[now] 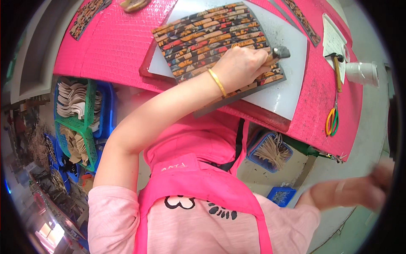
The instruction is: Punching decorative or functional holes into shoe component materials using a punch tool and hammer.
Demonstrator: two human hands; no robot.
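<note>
My left hand, with a yellow bangle at its wrist, is closed around a short tool that has a tan handle and a dark, shiny end. It rests over the right part of a sheet made of several narrow, flower-patterned strips in black, orange and red. Dark grey backing shows along the sheet's near edge. Beneath the sheet lies a white board. Far off to the right, at the picture's edge, my right hand is smeared by motion; its fingers cannot be made out.
Pink covering spreads over the table. On its right lie a small hammer, scissors with yellow and green handles, a white cup and a paper. Green baskets and a blue basket hold cut pieces below.
</note>
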